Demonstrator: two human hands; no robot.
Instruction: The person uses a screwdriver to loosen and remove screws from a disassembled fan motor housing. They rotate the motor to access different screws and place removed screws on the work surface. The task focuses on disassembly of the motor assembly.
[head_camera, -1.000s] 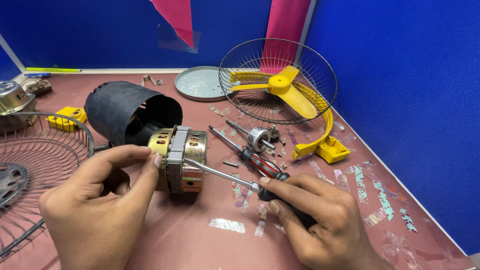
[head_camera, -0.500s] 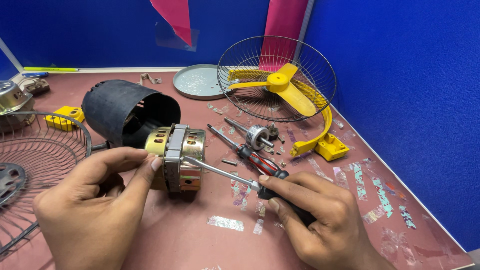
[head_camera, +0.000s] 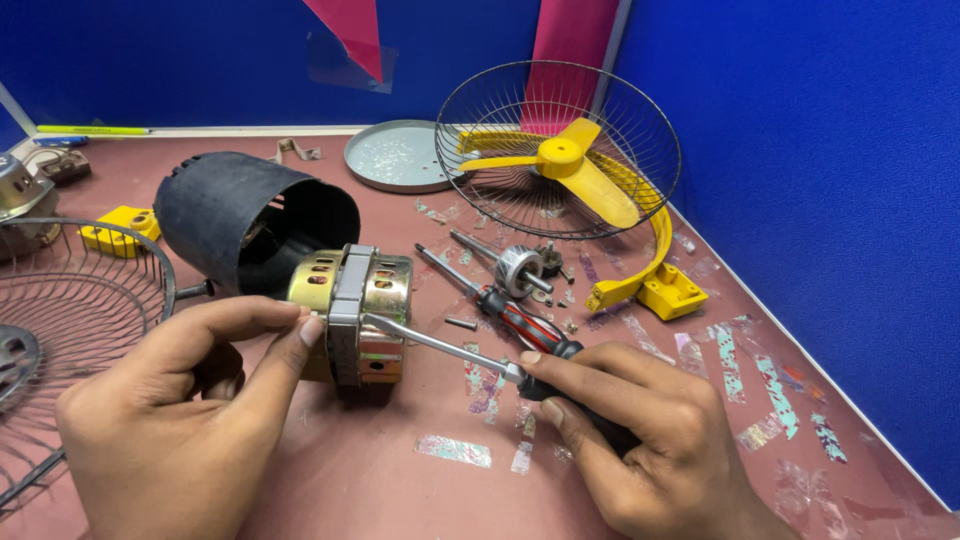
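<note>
At centre of the reddish tabletop (head_camera: 400, 490), the left hand (head_camera: 170, 420) grips the brass-coloured, slotted metal fan motor (head_camera: 355, 310), bracing it; the right hand (head_camera: 640, 440) at four o'clock clasps a black-handled screwdriver (head_camera: 440, 347), tip against its casing.

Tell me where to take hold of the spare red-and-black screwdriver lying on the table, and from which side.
Take the red-and-black screwdriver by its striped handle, coming from above. It lies flat, shaft pointing up-left toward the black cylinder housing, so the thick handle offers the best grip. The right hand crowds its lower end, and small screws lie close by, so a grip across the handle's middle looks cleanest.
</note>
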